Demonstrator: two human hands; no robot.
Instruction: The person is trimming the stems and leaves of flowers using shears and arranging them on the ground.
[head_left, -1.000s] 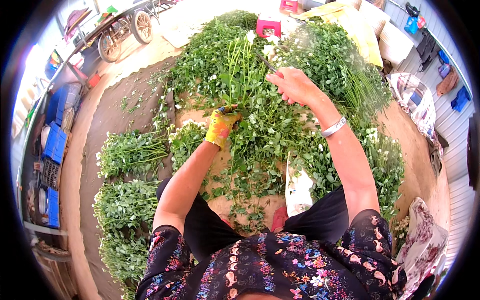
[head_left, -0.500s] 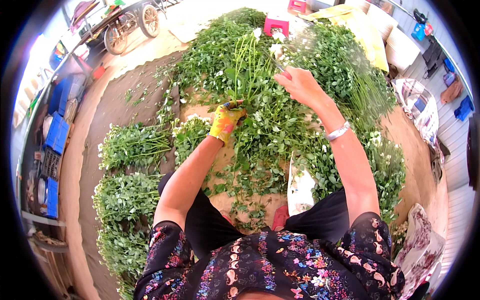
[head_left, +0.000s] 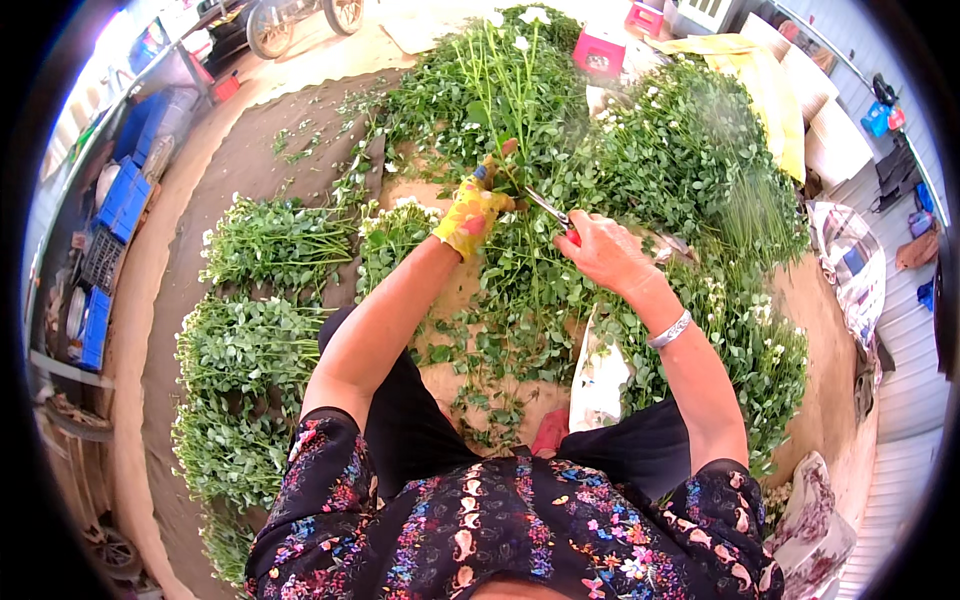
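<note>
My left hand (head_left: pixel 472 214), in a yellow patterned glove, is closed round a bunch of long-stemmed white flowers (head_left: pixel 500 85). The stems stand upright above the fist, with white blooms at the top edge of the view. Bare and closed, my right hand (head_left: pixel 612 258) grips red-handled scissors (head_left: pixel 546 206). Their metal blades point up and left, with the tip close to the stems just beside the glove. Leafy cut stems (head_left: pixel 530 270) lie below and around both hands. Whether the blades touch a stem cannot be made out.
Bundled white flowers (head_left: pixel 245 350) lie in rows on dark cloth at left. More heaped greenery (head_left: pixel 670 150) spreads at the far right. A pink stool (head_left: pixel 598 52) stands behind it, near a yellow sheet (head_left: pixel 770 90). Blue crates (head_left: pixel 125 200) line the left wall.
My right hand has moved down, bringing the scissors from among the upper stems to beside the glove. The left hand has shifted slightly right and up with the flowers. The view has shifted slightly.
</note>
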